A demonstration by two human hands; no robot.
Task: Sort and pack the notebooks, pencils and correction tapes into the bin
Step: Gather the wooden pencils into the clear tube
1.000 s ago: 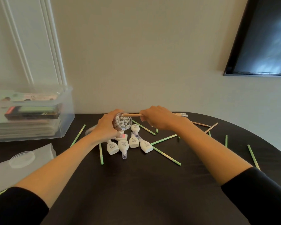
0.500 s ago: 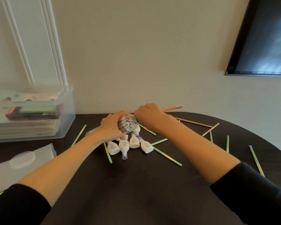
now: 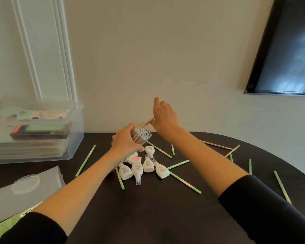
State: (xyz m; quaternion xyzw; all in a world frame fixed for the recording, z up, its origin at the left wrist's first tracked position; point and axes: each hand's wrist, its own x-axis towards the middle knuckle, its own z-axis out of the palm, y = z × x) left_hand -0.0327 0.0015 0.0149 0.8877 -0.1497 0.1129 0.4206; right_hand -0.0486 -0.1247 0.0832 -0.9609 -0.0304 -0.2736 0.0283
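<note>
Your left hand (image 3: 127,145) grips a tilted clear plastic jar (image 3: 145,140) packed with pencils (image 3: 140,133).
Your right hand (image 3: 164,117) pinches a tan wooden pencil (image 3: 148,122) at its mouth; stacked notebooks (image 3: 33,148) lie in the clear plastic bin (image 3: 76,131); white correction tapes (image 3: 148,166) lie beneath.

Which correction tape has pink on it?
The pink-marked correction tape lying right beside the left hand; the other tapes show plain white labels.

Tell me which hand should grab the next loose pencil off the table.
Right, probably. The left hand grips the jar; the right hand holds only a pencil at the jar's mouth, and most loose pencils lie on that side.
</note>
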